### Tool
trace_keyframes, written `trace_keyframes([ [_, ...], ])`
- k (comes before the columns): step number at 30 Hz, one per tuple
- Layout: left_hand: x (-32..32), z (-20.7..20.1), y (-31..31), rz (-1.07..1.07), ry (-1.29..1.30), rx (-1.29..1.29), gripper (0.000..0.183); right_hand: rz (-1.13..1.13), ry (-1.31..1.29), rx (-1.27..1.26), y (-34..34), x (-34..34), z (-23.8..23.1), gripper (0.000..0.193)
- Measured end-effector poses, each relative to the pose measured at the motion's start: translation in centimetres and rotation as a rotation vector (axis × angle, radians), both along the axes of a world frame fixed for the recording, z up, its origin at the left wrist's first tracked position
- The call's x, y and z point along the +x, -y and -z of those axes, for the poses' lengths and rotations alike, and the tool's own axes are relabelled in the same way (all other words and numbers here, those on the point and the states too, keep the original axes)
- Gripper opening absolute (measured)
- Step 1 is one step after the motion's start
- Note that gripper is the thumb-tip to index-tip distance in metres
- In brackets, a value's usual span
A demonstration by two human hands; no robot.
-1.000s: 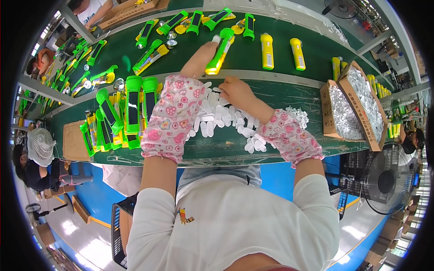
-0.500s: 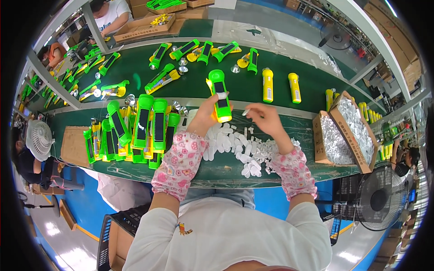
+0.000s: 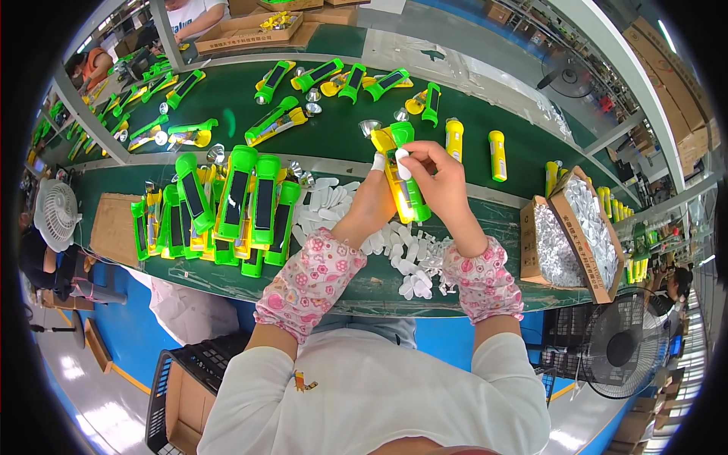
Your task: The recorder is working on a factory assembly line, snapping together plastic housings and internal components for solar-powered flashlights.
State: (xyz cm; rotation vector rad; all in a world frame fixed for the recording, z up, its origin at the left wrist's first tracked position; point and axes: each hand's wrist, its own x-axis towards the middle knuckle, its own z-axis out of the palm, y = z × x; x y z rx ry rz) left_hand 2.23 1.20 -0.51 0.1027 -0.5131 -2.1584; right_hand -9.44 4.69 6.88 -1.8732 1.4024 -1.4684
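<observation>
A green and yellow flashlight body (image 3: 404,176) is held up over the near edge of the green table (image 3: 341,136). My left hand (image 3: 373,199) grips it from the left side, a taped fingertip near its top. My right hand (image 3: 438,182) holds it from the right and presses a small white piece (image 3: 403,153) against its upper face. Just below my hands lies a heap of small white plastic pieces (image 3: 394,246) on the table. Both forearms wear pink flowered sleeve covers.
A stack of green flashlight bodies (image 3: 227,208) stands to my left. More green and yellow flashlights (image 3: 341,80) lie across the belt. A cardboard box of silver reflectors (image 3: 569,231) sits right. Fans (image 3: 54,214) stand at both sides; other people work at the far left.
My left hand brought the flashlight body from the belt back toward me. My right hand rose from the white pieces and joined it on the flashlight.
</observation>
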Motion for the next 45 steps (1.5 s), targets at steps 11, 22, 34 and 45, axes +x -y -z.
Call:
trace_keyframes([
  [11,1.6,-0.8,-0.8,-0.100,0.018,-0.176,0.045,-0.045,-0.485,-0.269,-1.0,-0.9,-0.8,0.033],
  [22,-0.5,-1.9,-0.7,-0.353,0.191,0.124,0.030,0.035,-0.341,0.214,-3.5,-1.2,0.7,0.040],
  [34,-1.6,-2.5,-1.2,-0.437,0.341,0.080,0.023,0.094,-0.276,0.058,-3.7,-0.5,2.7,0.035],
  [45,-1.3,0.9,-0.8,-0.220,-0.035,0.095,0.033,0.258,-0.450,0.054,-4.2,1.1,4.6,0.050],
])
